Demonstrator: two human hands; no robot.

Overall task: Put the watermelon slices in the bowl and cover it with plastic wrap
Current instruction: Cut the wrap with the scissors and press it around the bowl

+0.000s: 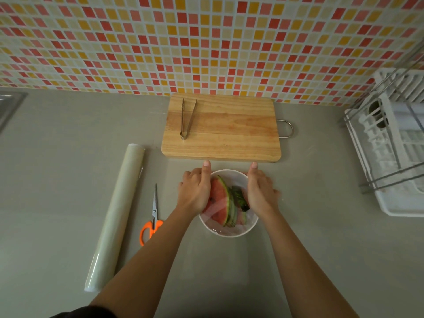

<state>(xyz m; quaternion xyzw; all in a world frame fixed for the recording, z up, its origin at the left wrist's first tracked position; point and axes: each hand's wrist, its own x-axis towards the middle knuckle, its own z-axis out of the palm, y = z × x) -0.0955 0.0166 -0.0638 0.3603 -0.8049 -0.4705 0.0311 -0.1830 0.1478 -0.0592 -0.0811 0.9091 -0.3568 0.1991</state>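
White bowl [232, 235], near centre: red watermelon slices [220, 203], striped green rind, under clear plastic wrap [246, 226]. Left hand [195, 191], right hand [261, 191] flat, fingers extended, pressing bowl sides.

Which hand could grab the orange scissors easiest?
The left hand. The scissors lie left of the bowl, beside the left forearm; the right hand is on the bowl's other side and would probably have to cross over.
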